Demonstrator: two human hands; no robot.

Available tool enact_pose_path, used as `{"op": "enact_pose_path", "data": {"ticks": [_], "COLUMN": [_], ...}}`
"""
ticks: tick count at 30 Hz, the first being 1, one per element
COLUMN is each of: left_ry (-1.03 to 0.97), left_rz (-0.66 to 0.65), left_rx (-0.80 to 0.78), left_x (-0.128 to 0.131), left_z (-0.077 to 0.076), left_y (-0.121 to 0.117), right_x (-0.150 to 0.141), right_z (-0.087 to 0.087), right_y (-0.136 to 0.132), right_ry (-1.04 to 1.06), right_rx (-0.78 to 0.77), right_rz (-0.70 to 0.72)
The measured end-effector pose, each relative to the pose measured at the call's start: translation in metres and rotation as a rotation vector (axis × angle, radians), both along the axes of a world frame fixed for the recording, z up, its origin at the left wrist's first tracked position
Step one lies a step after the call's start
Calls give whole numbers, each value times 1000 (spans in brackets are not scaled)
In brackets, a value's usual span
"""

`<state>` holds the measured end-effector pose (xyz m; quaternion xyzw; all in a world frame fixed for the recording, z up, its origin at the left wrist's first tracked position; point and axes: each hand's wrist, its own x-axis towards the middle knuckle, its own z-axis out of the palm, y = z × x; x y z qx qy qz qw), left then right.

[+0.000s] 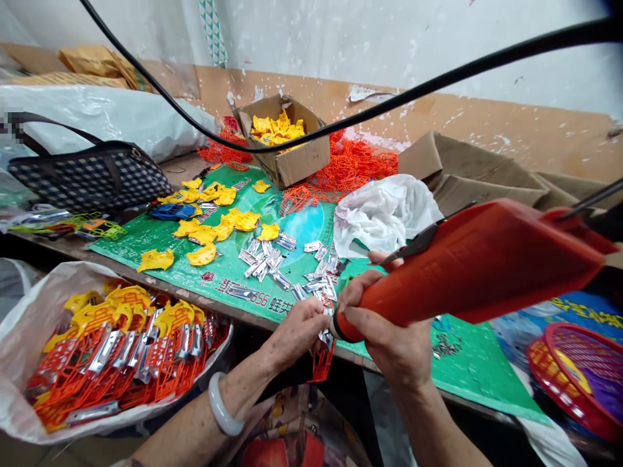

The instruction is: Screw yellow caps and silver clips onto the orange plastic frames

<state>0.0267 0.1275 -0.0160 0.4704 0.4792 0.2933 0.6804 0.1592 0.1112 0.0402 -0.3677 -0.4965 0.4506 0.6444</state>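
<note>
My right hand (396,347) is wrapped round the body of a red electric screwdriver (477,259), whose nose points down to the left. At that nose my left hand (294,334) pinches an orange plastic frame (321,364) with a silver piece on it, over the table's front edge. The exact contact between tool tip and part is hidden by my fingers. Just beyond my hands, loose silver plastic pieces (265,259) lie on the green table cover (160,256). Yellow plastic shells (202,254) are spread farther left.
At the lower left, a white sack (19,389) holds joined orange, silver and yellow parts. A cardboard box (304,162) of yellow shells stands behind, beside orange frames (360,162). Small screws (445,347) and a red basket (559,379) are right. A black cable (389,104) crosses above.
</note>
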Motion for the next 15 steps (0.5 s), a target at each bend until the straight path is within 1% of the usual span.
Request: {"op": "enact_pose_path", "data": {"ticks": [4,7,9,12,15], "left_ry": [-13,-10,-25,-93,-184], "left_rz": [33,45,24,-3,47], "left_rx": [32,44,24,-66,-154], "left_x": [1,-1,-6,-19,-33], "left_z": [1,6,11,16,12], "left_y": [-2,-3,-3,-3,-5], "right_x": [-1,0,3,14,30], "right_z": [2,9,16,23,23], "right_y": [-1,-4,-3,7,26], "right_ry": [22,88,152,167,122], "right_rx": [7,-1,-2,17,2], "right_rz": [6,29,11,-119,-259]}}
